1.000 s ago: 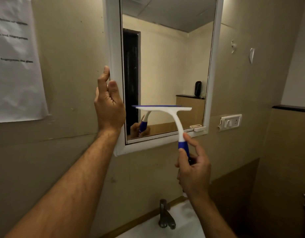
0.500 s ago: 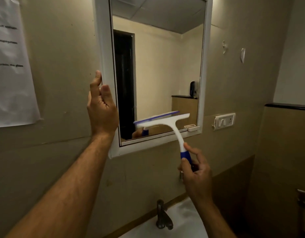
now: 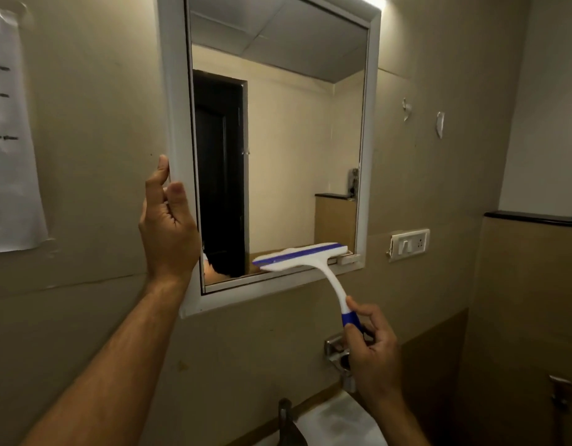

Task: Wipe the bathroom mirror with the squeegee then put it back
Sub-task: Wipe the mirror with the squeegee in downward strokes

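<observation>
A white-framed mirror [image 3: 310,140] hangs on the beige wall. My left hand [image 3: 167,226] grips the left edge of its frame near the lower corner. My right hand [image 3: 373,352] holds the blue grip of a white and blue squeegee [image 3: 302,257]. The squeegee's blade lies tilted against the glass at the mirror's bottom right, just above the lower frame. Its curved white neck runs down to my fingers.
A white sink [image 3: 336,423] with a dark tap [image 3: 286,420] sits below. A chrome wall fitting [image 3: 336,349] is behind my right hand. A switch socket [image 3: 410,244] is right of the mirror, a paper notice [image 3: 11,140] at far left, a dark ledge [image 3: 535,218] at right.
The squeegee has slid down the glass from the mirror's lower middle to its bottom edge, and my right hand dropped with it. My left hand stayed on the frame.
</observation>
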A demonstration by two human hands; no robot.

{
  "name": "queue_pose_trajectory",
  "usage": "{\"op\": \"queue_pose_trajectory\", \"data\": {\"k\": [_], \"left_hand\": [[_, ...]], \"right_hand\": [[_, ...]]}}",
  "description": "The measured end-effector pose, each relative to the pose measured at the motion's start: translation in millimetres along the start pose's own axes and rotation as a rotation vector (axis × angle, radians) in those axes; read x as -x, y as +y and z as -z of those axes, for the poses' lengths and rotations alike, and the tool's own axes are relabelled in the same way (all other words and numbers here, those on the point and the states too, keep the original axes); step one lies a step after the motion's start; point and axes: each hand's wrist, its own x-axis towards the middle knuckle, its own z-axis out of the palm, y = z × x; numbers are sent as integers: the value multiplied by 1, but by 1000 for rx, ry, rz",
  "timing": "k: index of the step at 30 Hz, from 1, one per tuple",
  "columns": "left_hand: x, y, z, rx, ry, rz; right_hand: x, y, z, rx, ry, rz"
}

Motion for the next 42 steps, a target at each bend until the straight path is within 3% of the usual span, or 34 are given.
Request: {"op": "queue_pose_trajectory", "data": {"k": [9,17,27,35,42], "left_hand": [[1,-5,0,-30,19,-2],[3,-3,-1,-2,11,-2],[2,-3,1,10,20,-14],[5,1,0,45,12,-23],[5,-4,0,11,25,-18]], "right_hand": [[-102,-54,-1,-49,98,154],[-40,-1,-2,2,61,48],[-74,-38,-4,-71,53,105],[-16,25,2,11,17,-19],[-43,5,5,12,56,78]]}}
